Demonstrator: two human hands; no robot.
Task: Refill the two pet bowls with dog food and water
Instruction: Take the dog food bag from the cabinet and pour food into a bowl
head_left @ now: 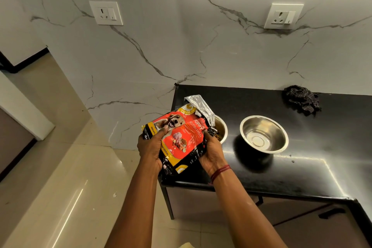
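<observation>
The dog food bag (179,139), torn open, tips over the near bowl (221,130), where kibble already shows. The left hand (151,147) and right hand (211,151) both grip the bag. Beside that bowl, the second bowl (263,134) sits empty, so water remains to be poured.

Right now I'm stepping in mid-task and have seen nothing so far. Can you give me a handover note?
Left hand and right hand: both grip the dog food bag, tipped with its opened foil top over the left bowl.
Left bowl: partly hidden by the bag; some kibble shows inside.
Right bowl: empty, standing apart on the black counter.
A dark cloth lies by the wall.
Done: kibble going in.
Left: finish pouring, put the bag down, fill the right bowl with water. No water source is in view.
</observation>
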